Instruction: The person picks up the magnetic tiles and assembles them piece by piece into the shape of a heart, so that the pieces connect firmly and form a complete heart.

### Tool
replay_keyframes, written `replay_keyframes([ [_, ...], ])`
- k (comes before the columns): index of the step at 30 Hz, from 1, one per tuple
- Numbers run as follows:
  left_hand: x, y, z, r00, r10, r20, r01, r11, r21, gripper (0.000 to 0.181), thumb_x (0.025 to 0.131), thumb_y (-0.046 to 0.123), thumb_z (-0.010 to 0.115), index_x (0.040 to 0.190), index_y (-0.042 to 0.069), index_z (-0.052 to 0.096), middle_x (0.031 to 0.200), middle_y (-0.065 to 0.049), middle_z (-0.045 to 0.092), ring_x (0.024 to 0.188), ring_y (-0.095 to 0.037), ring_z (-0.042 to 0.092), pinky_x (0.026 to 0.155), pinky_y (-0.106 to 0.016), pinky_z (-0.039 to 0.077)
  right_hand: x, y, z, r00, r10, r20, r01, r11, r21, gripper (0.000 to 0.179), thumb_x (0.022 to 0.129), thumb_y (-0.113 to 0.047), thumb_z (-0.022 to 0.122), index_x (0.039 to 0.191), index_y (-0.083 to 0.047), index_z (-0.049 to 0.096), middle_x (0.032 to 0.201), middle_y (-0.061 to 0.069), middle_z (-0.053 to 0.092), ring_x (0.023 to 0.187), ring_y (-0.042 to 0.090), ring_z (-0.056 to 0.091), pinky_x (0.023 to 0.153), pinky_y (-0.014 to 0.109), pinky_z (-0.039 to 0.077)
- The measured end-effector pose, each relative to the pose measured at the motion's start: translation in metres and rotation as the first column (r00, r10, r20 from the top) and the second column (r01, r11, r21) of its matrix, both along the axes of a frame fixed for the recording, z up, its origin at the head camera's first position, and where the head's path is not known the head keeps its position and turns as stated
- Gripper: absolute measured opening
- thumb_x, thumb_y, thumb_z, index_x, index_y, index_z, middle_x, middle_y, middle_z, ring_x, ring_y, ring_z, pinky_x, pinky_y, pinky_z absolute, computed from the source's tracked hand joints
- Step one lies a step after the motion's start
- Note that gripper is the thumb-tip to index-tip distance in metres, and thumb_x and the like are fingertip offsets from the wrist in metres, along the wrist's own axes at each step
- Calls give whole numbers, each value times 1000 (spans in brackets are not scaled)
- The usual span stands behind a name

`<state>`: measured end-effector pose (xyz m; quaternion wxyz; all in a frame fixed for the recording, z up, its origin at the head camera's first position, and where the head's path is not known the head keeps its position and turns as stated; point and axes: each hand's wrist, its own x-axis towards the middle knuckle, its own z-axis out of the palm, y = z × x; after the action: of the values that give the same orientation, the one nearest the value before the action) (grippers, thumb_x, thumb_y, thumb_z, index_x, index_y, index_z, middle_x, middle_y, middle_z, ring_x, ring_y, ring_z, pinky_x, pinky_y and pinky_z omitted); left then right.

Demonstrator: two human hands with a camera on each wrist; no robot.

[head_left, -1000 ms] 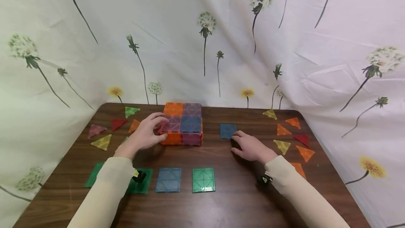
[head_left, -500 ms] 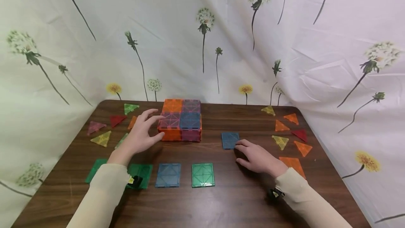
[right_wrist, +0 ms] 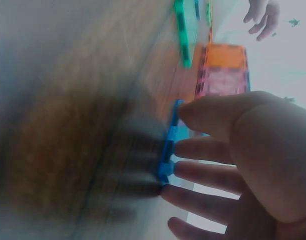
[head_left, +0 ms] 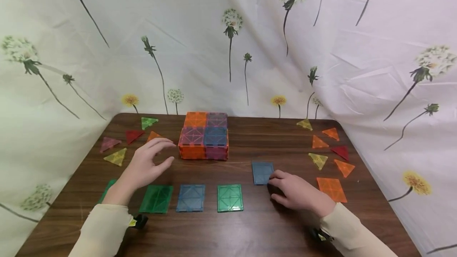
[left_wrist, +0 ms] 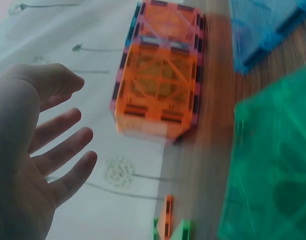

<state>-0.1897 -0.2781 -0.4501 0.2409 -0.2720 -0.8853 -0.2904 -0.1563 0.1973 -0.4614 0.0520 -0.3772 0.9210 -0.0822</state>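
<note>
A blue square magnetic tile (head_left: pixel 262 172) lies flat on the table right of centre. My right hand (head_left: pixel 298 195) touches its right edge with the fingertips, the thumb apart from it in the head view. In the right wrist view, fairly straight fingers meet the blue tile's edge (right_wrist: pixel 168 145). Further back stands a low box of magnetic tiles (head_left: pixel 204 140), orange, purple and blue, two by two on top. My left hand (head_left: pixel 144 167) hovers just left of that box, fingers spread and holding nothing; the left wrist view also shows the palm bare.
In front lie a dark green square tile (head_left: pixel 156 199), another blue square (head_left: pixel 191 198) and a green square (head_left: pixel 230 198). An orange square (head_left: pixel 331 189) is beside my right wrist. Triangle tiles are scattered along both sides. A flowered cloth (head_left: pixel 200 43) hangs behind the table.
My right hand has slid the blue tile toward me and slightly right. My left hand has drawn away from the box, back and to the left. The box stays put.
</note>
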Motion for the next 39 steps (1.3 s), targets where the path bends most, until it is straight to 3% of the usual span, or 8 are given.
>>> replay_keyframes([
  [5, 1, -15, -2, 998, 63, 23, -62, 998, -21, 33, 87, 5, 83, 117, 15, 75, 121, -3, 71, 97, -19, 67, 74, -36, 57, 21, 6, 4, 999, 41, 0, -41, 999, -9, 32, 97, -26, 77, 124, -7, 75, 121, 3, 63, 101, 15, 68, 84, 37, 60],
  [13, -24, -57, -9, 978, 130, 162, -109, 986, -129, 25, 91, 7, 79, 115, 4, 74, 118, -18, 70, 97, -38, 68, 79, -57, 56, 35, 20, 8, 997, 64, 32, -61, 994, -87, 22, 98, -27, 76, 118, -16, 77, 119, -6, 64, 101, 7, 65, 84, 35, 59],
  [17, -36, -82, -15, 939, 175, 297, -107, 967, -230, 34, 93, 12, 79, 122, -3, 71, 125, -27, 66, 110, -47, 65, 91, -65, 52, 19, 38, 13, 998, -41, -52, 35, 992, -122, 22, 96, -24, 77, 116, -15, 76, 118, -3, 68, 105, 13, 67, 88, 40, 60],
  [22, -38, -96, -24, 892, 184, 414, -35, 939, -343, 44, 91, 25, 84, 122, -4, 73, 126, -29, 65, 117, -52, 61, 96, -68, 49, -16, 79, 22, 955, -267, -129, 257, 962, -90, 32, 96, -20, 78, 123, -4, 73, 121, 13, 70, 111, 32, 68, 91, 53, 58],
  [25, -38, -96, -25, 887, 163, 431, 10, 928, -373, 41, 89, 24, 85, 117, -4, 75, 119, -26, 69, 115, -51, 62, 94, -66, 51, -34, 106, 21, 938, -332, -100, 327, 943, -61, 39, 96, -16, 77, 130, 1, 69, 123, 19, 68, 113, 38, 66, 92, 57, 56],
  [31, -44, -89, -22, 891, 151, 427, 35, 917, -397, 33, 86, 16, 87, 112, -3, 76, 114, -23, 70, 112, -49, 63, 93, -64, 52, -57, 136, 7, 930, -365, -50, 365, 931, -2, 46, 96, -12, 77, 137, 4, 65, 132, 27, 63, 121, 46, 61, 99, 62, 52],
  [36, -43, -86, -23, 878, 184, 441, -21, 937, -349, 35, 84, 14, 89, 113, 1, 75, 118, -28, 57, 105, -45, 59, 88, -63, 51, -65, 143, 0, 916, -401, -24, 401, 916, 26, 48, 93, -11, 80, 136, 5, 64, 126, 27, 65, 115, 46, 63, 97, 62, 52],
  [39, -43, -86, -24, 887, 177, 426, -46, 952, -301, 32, 82, 12, 91, 108, 3, 75, 111, -24, 56, 96, -39, 58, 82, -60, 51, -66, 145, 0, 909, -415, -46, 416, 909, 25, 52, 89, -13, 85, 133, 6, 64, 117, 25, 64, 106, 42, 64, 91, 60, 55],
])
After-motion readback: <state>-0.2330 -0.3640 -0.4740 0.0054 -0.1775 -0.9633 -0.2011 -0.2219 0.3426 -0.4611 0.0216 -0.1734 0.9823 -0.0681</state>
